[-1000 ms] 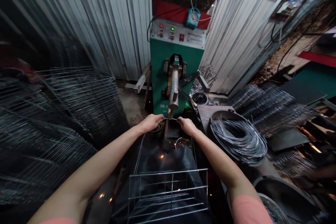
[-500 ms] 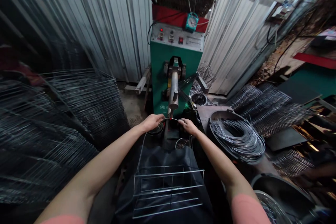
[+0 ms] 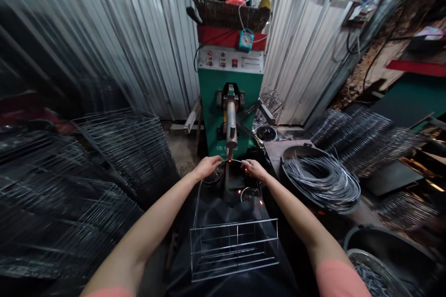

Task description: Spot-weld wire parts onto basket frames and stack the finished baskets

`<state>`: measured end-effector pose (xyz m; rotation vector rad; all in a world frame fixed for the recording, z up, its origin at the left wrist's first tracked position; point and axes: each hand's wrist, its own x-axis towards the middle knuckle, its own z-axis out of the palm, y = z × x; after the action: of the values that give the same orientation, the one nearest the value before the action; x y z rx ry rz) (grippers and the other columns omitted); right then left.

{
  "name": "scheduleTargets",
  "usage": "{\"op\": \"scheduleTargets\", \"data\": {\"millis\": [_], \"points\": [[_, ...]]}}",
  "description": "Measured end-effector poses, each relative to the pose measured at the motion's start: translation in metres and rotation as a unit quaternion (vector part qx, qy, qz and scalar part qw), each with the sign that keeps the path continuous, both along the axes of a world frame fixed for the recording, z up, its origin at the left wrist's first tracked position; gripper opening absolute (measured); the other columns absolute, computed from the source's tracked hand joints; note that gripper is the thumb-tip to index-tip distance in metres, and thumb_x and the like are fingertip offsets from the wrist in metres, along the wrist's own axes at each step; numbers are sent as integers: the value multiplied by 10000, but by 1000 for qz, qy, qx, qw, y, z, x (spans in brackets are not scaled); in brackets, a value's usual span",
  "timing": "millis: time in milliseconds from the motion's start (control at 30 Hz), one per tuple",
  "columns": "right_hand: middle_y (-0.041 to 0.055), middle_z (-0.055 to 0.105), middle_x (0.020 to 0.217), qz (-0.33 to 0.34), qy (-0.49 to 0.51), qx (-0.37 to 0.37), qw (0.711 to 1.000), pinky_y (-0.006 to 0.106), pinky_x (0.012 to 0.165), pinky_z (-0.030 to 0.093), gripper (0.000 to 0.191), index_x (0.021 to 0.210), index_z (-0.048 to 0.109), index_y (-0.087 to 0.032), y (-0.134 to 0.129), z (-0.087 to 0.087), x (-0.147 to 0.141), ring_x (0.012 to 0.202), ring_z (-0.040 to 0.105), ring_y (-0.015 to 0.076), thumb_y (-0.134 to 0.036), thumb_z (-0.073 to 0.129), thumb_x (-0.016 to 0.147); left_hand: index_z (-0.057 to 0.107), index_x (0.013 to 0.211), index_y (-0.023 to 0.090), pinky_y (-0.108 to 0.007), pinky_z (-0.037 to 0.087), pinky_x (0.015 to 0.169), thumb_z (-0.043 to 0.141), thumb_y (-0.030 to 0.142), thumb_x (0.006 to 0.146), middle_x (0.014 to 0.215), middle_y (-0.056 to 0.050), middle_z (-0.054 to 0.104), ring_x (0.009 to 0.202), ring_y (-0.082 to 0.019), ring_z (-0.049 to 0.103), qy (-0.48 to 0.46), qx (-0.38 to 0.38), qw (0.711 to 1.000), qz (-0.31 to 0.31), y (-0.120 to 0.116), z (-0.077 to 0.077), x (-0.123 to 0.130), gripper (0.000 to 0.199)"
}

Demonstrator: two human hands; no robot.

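Note:
My left hand (image 3: 209, 166) and my right hand (image 3: 254, 169) are closed on the two sides of a thin curved wire at the upper end of a wire rack (image 3: 237, 247). That wire crosses just under the electrode tip (image 3: 230, 152) of a green spot welder (image 3: 213, 95). An orange glow marks the contact point, and sparks fly near my right hand. Long side wires run down from my hands to the rack's box-shaped lower part, which lies over the dark apron (image 3: 223, 211) on my lap.
Stacked wire racks (image 3: 128, 139) stand at left. To the right, a round tray holds coiled wire (image 3: 324, 178), with more wire racks (image 3: 362, 134) behind. A bowl of small metal pieces (image 3: 372, 278) sits at lower right. A wicker basket (image 3: 232, 14) rests on the welder.
The wire under the electrode now glows, and sparks have appeared around my right hand. The rack on my lap has shifted and tilted slightly. The camera view has moved a little.

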<state>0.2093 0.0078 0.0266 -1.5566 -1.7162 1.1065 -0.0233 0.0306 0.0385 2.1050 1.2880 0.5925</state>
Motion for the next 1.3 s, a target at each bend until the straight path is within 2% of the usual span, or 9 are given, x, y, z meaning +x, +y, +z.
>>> {"op": "scheduleTargets", "data": {"millis": [133, 200, 333, 533, 733, 1033, 1300], "points": [[-36, 464, 464, -2, 28, -18, 999, 197, 441, 329, 359, 759, 549, -142, -11, -4, 9, 405, 425, 92, -386, 318, 887, 608, 966, 152, -230, 398, 458, 385, 438, 807, 562, 16, 554, 448, -122, 502, -22, -68, 997, 27, -6, -4, -9, 396], [-41, 454, 465, -1, 53, -9, 999, 192, 438, 319, 378, 729, 553, -140, -13, -8, 14, 406, 413, 85, -418, 341, 874, 600, 925, 129, -228, 374, 417, 362, 483, 798, 510, 33, 497, 395, -113, 463, -32, -95, 994, 36, -9, -8, -15, 445], [-57, 417, 468, -1, 74, 6, 997, 188, 414, 285, 388, 661, 529, -153, -11, -18, 19, 397, 370, 73, -481, 407, 828, 590, 838, 127, -231, 390, 452, 335, 529, 791, 490, 37, 472, 414, -110, 463, -40, -120, 991, 38, -15, -9, -23, 478], [-65, 375, 491, -16, 70, 29, 997, 187, 398, 274, 377, 667, 498, -167, -8, -27, 15, 397, 340, 69, -494, 390, 821, 575, 782, 158, -244, 374, 460, 345, 532, 788, 437, 45, 439, 403, -125, 452, -21, -119, 992, 44, -17, -3, -21, 439], [-44, 415, 503, -37, 24, 53, 998, 197, 450, 307, 379, 658, 516, -160, -10, -23, 7, 458, 398, 89, -474, 388, 827, 560, 733, 185, -243, 367, 464, 337, 531, 788, 422, 47, 421, 419, -135, 467, -8, -96, 994, 55, -21, 1, -25, 416], [-8, 492, 573, -59, -40, 78, 994, 211, 506, 313, 314, 642, 532, -169, -8, -15, -3, 571, 465, 123, -395, 406, 822, 563, 734, 171, -250, 369, 449, 325, 524, 784, 440, 38, 430, 406, -136, 456, -9, -98, 993, 66, -20, -4, -28, 428], [-8, 472, 553, -48, -53, 77, 994, 215, 475, 312, 339, 637, 517, -175, -4, -19, -1, 537, 451, 126, -429, 389, 822, 592, 735, 173, -237, 367, 463, 356, 531, 780, 442, 39, 434, 416, -122, 443, -29, -100, 993, 62, -17, -6, -31, 431]]}}
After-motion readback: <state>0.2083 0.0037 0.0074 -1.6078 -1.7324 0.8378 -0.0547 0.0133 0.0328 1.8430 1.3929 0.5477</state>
